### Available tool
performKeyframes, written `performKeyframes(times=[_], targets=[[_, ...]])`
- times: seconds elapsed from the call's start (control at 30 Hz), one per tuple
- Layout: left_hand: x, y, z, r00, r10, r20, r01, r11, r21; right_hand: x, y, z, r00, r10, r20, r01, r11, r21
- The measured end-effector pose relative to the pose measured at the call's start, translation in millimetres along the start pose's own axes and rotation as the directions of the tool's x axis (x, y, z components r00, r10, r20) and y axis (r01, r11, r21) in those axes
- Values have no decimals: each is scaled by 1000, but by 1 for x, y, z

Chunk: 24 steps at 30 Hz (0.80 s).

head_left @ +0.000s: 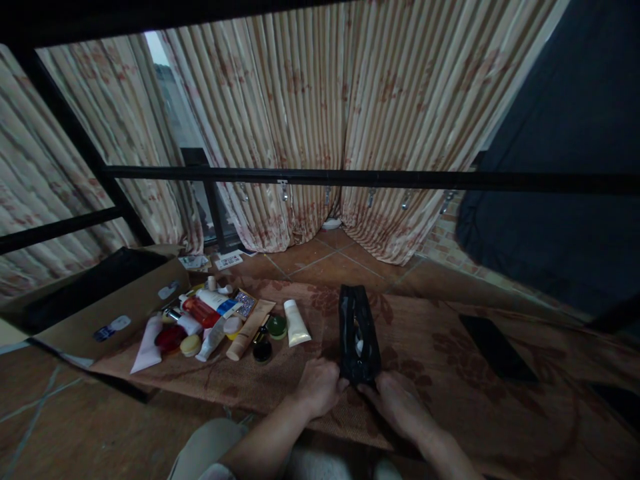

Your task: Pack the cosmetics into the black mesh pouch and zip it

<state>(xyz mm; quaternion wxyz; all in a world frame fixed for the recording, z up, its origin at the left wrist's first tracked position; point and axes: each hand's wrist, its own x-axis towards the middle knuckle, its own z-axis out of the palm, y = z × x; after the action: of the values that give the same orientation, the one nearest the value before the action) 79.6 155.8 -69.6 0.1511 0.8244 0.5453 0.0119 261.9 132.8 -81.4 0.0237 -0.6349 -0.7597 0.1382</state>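
Observation:
A black zip pouch (345, 313) lies lengthwise on the cloth-covered table, its top slit partly open with something pale showing inside. At its near left corner, my left hand (319, 385) is closed with the fingertips on the edge. My right hand (400, 400) pinches the near right corner, its fingers partly hidden. Left of the pouch stand a cream squeeze tube (296, 325) and a green-lidded jar (277, 326). Beyond these is a heap of cosmetics, with a red tube (200, 311), a beige tube (247, 333) and a pink tube (148, 343).
A cardboard box (135, 300) with black material inside stands at the left end of the table. Two dark flat objects lie on the right, one a black slab (497, 348). A black metal bar (320, 176) with clips crosses in front of the curtains (295, 100).

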Motion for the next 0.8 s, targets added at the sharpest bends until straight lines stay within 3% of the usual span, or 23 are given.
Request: performKeyframes(times=[0.5, 0.8], targets=[[-1, 0, 0, 1000, 13, 15, -13, 1000, -9, 2, 5, 8, 1000, -5, 6, 5, 1000, 21], [-1, -1, 1, 1000, 10, 18, -10, 1000, -4, -1, -2, -2, 999, 17, 32, -17, 1000, 9]])
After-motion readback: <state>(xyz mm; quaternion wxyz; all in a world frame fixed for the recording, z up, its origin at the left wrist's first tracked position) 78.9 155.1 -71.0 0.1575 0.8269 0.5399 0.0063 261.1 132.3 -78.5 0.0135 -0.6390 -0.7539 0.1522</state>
